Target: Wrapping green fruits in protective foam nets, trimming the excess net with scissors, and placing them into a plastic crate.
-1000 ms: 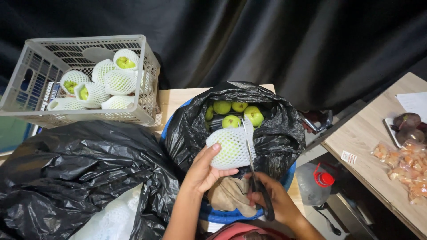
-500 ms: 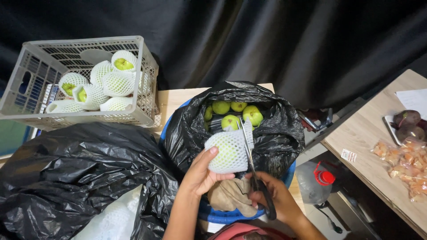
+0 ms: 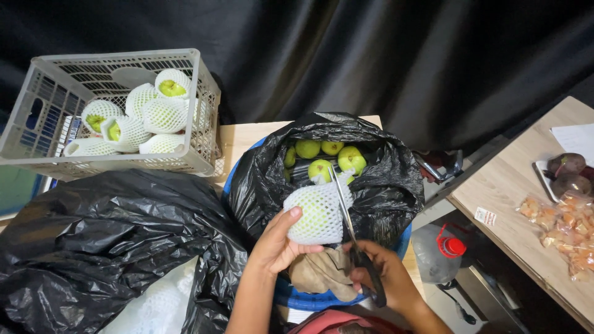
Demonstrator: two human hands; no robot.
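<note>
Head view, single entry. Left hand (image 3: 278, 247): curled about the lower left side of a pale green round fruit sleeved in white foam mesh netting (image 3: 315, 213), thumb laid on its near face, fingers closed enough to carry it; the fruit is held in the air over the near rim of a blue round tub lined with a black plastic bag (image 3: 396, 185), which stands at the near edge of the light wooden tabletop (image 3: 244, 139). Right hand (image 3: 387, 278): closed through the dark handles of a pair of long steel scissors (image 3: 346, 216), blades pointing away from the person and lying along the right flank of the netting, tip near its far gathered end; how far the blades are parted cannot be told. Inside the bag: several bare green fruits (image 3: 322, 158). At the tabletop's far left corner: a grey slatted plastic crate (image 3: 204, 142) holding more netted fruits (image 3: 161, 117). To the left: a crumpled black plastic sheet (image 3: 111, 241). Judgement on handling: the cut looks best kept shallow, the lower blade slid between mesh and skin, the fruit gripped firmly with the thumb well clear of the blade line, since a deep bite would probably nick the flesh.
</note>
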